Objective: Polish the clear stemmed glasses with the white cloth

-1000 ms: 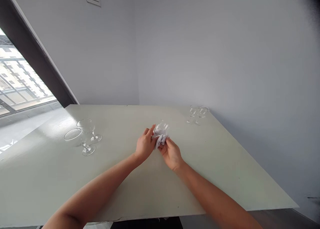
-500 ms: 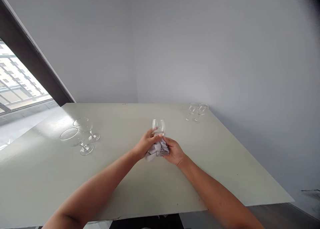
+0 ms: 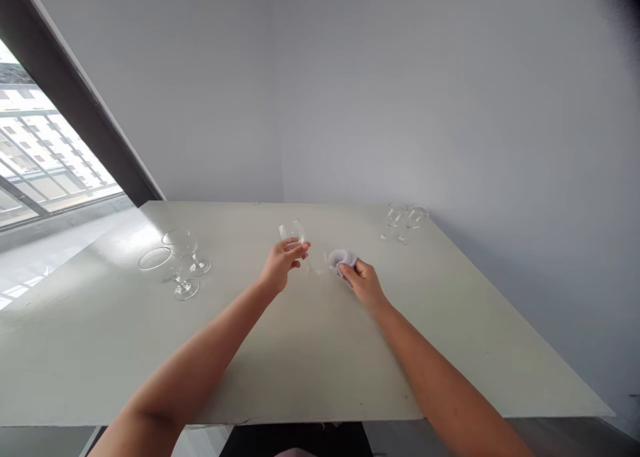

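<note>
My left hand [image 3: 286, 262] is closed round a clear stemmed glass [image 3: 293, 230], near the middle of the table. The glass leans, with its bowl above my fingers and its faint foot down to the right. To the right, apart from the glass, my right hand [image 3: 364, 278] grips a bunched white cloth [image 3: 342, 257]. The cloth is folded into a loose, rounded wad in front of my thumb and fingers.
On the left of the pale table [image 3: 300, 364] stand two stemmed glasses, one nearer [image 3: 186, 289] and one behind it [image 3: 200, 266]. Two more glasses [image 3: 397, 215] [image 3: 416, 217] stand at the back right, close to the grey wall [image 3: 450, 97]. A window [image 3: 50, 137] is at the left.
My hands have moved apart. The cloth has come off the glass and gone right with my right hand, while my left hand has carried the glass left and tilted it.
</note>
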